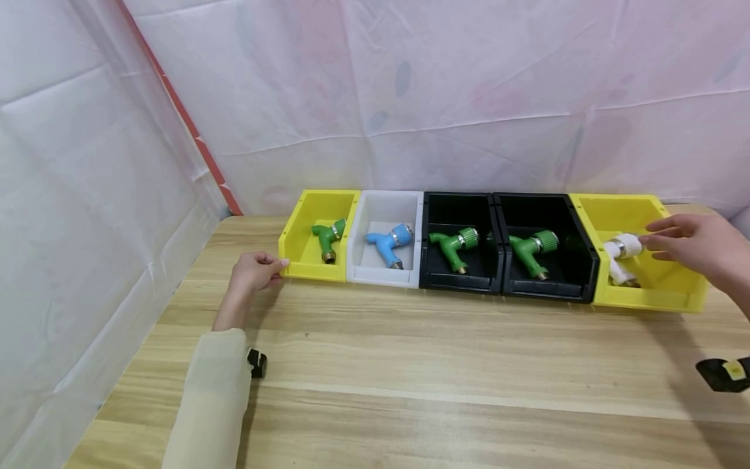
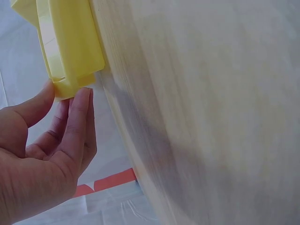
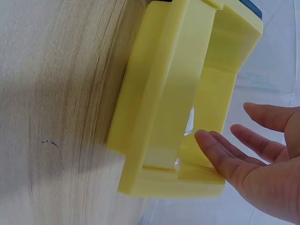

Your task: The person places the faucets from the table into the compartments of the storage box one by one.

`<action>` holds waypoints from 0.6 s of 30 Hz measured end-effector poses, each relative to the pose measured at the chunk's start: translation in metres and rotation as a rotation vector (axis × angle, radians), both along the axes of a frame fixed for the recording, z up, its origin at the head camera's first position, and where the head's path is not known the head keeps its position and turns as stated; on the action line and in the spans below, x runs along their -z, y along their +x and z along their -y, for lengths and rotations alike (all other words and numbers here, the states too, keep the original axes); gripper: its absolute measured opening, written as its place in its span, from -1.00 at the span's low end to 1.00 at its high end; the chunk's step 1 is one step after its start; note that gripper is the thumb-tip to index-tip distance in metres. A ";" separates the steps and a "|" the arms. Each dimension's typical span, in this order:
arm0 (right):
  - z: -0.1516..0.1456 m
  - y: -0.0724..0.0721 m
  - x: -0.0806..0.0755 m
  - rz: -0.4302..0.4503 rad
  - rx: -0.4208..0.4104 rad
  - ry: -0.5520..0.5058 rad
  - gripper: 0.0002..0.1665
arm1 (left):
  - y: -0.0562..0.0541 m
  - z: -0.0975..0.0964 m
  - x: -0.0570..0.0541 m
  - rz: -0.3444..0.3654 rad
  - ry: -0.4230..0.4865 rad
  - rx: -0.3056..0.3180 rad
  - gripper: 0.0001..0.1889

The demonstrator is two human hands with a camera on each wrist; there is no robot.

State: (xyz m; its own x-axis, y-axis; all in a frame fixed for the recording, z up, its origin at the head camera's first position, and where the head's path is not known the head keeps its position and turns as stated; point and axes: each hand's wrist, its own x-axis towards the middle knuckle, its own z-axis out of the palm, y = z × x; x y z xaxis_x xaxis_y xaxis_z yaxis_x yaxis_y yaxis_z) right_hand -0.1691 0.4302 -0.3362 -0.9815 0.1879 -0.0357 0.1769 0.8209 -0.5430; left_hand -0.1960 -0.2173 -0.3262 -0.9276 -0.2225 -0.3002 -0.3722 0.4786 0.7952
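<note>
At the left end of the row, my left hand [image 1: 258, 272] pinches the front corner of a small yellow bin [image 1: 313, 269] between thumb and fingers. In that bin lies a green tap [image 1: 327, 241]. My right hand [image 1: 700, 244], fingers spread and holding nothing, hovers over the side of the larger-looking yellow bin [image 1: 650, 299] at the right end. A white tap [image 1: 622, 257] lies inside it, close to the fingertips; in the right wrist view the front wall of the bin [image 3: 173, 93] mostly hides the tap.
Between the yellow bins stand a white bin [image 1: 383, 277] with a blue tap [image 1: 389, 244] and two black bins [image 1: 459, 282], each with a green tap [image 1: 454, 246]. The wooden table [image 1: 439, 384] extends in front; a pale curtain [image 1: 469, 78] hangs close behind.
</note>
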 end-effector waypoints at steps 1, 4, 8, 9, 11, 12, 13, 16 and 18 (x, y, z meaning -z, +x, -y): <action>-0.008 -0.004 0.007 -0.007 -0.003 -0.005 -0.18 | 0.000 0.000 0.000 -0.002 0.003 0.003 -0.73; -0.019 -0.011 0.019 -0.023 -0.009 -0.018 -0.13 | 0.000 0.000 0.000 -0.003 0.002 0.005 -0.74; 0.001 0.001 0.002 -0.031 -0.019 -0.034 -0.23 | 0.001 0.001 0.000 -0.004 -0.004 0.010 -0.74; 0.006 0.004 -0.002 -0.034 -0.021 -0.034 -0.26 | 0.001 0.001 0.000 -0.005 -0.005 0.012 -0.74; 0.009 0.007 -0.004 -0.049 -0.026 -0.039 -0.27 | 0.001 0.001 0.000 -0.005 -0.008 0.015 -0.73; 0.006 0.007 -0.002 -0.051 -0.031 -0.048 -0.26 | 0.002 0.001 -0.001 -0.004 -0.008 0.016 -0.73; 0.009 0.009 -0.003 -0.056 -0.029 -0.046 -0.27 | 0.002 0.001 -0.001 -0.003 -0.008 0.016 -0.73; 0.019 0.018 -0.011 -0.076 -0.030 -0.037 -0.28 | 0.002 0.001 -0.002 0.002 0.005 0.017 -0.72; 0.033 0.027 -0.023 -0.072 -0.029 -0.040 -0.35 | 0.003 0.001 -0.002 0.006 0.015 0.020 -0.72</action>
